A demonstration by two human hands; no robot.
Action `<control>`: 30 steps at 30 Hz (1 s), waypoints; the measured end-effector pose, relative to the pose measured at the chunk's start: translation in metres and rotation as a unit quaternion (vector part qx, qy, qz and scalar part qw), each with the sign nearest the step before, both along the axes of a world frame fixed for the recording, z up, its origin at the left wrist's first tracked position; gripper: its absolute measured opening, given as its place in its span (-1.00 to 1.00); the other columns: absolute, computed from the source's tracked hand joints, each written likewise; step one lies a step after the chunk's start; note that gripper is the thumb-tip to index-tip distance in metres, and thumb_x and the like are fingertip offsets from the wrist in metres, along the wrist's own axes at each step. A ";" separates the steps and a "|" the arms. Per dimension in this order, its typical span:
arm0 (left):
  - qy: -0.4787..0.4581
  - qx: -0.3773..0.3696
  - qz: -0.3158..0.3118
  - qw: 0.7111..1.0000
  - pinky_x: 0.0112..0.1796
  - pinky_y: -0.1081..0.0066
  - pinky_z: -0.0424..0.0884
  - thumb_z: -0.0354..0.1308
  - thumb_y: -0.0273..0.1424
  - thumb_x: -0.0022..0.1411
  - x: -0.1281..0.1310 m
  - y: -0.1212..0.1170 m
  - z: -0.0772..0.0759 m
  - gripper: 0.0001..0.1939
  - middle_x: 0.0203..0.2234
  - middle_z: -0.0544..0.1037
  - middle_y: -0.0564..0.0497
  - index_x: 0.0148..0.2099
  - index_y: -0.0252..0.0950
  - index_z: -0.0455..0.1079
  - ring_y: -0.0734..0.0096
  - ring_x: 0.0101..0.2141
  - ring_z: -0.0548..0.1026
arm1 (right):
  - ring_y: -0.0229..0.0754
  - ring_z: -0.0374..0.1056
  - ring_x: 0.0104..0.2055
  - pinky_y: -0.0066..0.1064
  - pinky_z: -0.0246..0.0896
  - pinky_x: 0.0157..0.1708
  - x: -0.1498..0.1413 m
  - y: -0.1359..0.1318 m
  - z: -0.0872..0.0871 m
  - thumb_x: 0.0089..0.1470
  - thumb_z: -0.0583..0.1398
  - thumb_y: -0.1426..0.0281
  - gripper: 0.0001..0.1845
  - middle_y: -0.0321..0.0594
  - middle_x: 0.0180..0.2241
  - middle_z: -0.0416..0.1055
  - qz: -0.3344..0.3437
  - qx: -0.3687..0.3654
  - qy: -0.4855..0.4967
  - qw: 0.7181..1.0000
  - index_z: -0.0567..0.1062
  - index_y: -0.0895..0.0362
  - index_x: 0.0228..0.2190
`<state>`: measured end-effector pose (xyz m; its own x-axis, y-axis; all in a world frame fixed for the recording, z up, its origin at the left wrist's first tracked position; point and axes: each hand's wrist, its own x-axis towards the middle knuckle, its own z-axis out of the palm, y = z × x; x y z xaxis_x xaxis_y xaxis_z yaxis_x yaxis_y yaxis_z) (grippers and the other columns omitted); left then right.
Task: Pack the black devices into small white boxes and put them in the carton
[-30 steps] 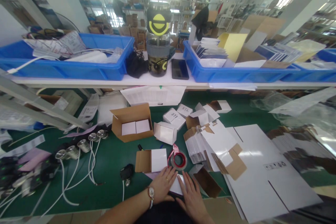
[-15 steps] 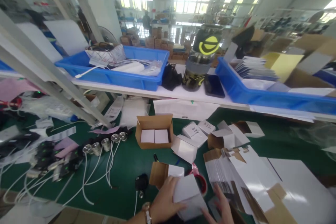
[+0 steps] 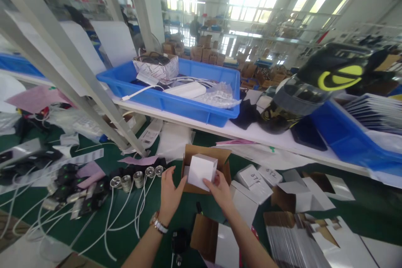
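Observation:
In my right hand (image 3: 220, 187) I grip a small white box (image 3: 201, 171) by its lower right side. It is held over the open brown cardboard carton (image 3: 223, 155), in front of the carton's back wall. My left hand (image 3: 171, 190) is beside the carton's left edge, fingers apart and holding nothing. The white box hides most of the carton's inside. Nearer to me, an open box with a brown inner flap (image 3: 204, 234) lies between my forearms, next to a black round part with a cable (image 3: 180, 240).
Metal fittings with white cables (image 3: 138, 179) lie to the left. At right are white boxes marked by hand (image 3: 253, 178) and a stack of flattened cartons (image 3: 290, 234). Above, a shelf carries a blue tray (image 3: 169, 102) and a tilted-looking dark bottle (image 3: 292, 96).
The white box has gone from near the table's front up to the brown carton, now in my right hand. My left hand has let go of it. The view has turned left.

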<state>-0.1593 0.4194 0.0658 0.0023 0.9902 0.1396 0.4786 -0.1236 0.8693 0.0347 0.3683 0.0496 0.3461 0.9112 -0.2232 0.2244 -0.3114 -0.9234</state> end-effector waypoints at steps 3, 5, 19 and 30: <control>0.035 -0.056 -0.061 0.996 0.12 -0.01 0.37 0.02 -0.23 0.30 -0.005 0.019 -0.020 -0.53 0.07 0.49 -0.29 0.15 -0.38 0.35 0.01 0.08 0.47 | 0.04 0.49 -0.08 -0.20 0.38 -0.09 0.002 0.029 -0.022 0.05 0.21 -0.05 -0.33 0.01 -0.10 0.57 0.041 -0.056 -0.059 0.996 0.45 0.20 0.00; 0.040 -0.098 -0.110 0.988 0.05 0.09 0.44 -0.12 -0.32 0.36 -0.005 0.021 -0.029 -0.57 0.01 0.56 -0.24 0.14 -0.35 0.38 0.10 -0.02 0.55 | 0.01 0.50 -0.19 -0.23 0.38 -0.17 0.000 0.041 -0.033 0.11 0.15 -0.07 -0.43 -0.05 -0.26 0.60 0.074 -0.089 -0.089 0.989 0.55 0.18 -0.22; 0.042 -0.068 -0.093 0.992 -0.12 0.11 0.54 0.01 -0.15 0.27 -0.032 -0.009 -0.043 -0.65 -0.17 0.60 -0.17 -0.10 -0.29 0.42 0.09 -0.16 0.58 | -0.04 0.46 -0.05 -0.25 0.32 0.01 0.030 -0.065 0.009 0.32 -0.06 0.19 -0.54 -0.04 -0.14 0.56 0.043 0.017 -0.235 0.971 0.57 0.13 -0.16; 0.087 -0.157 -0.255 0.950 -0.25 0.24 0.47 -0.03 -0.10 0.26 -0.007 -0.128 -0.065 -0.67 -0.39 0.57 -0.04 -0.32 -0.19 0.41 0.18 -0.33 0.56 | 0.26 0.49 -0.14 0.03 0.43 -0.14 0.140 -0.429 -0.064 -0.09 0.14 -0.18 -0.29 0.13 -0.17 0.57 -0.311 -0.152 -0.344 0.873 0.56 0.16 -0.20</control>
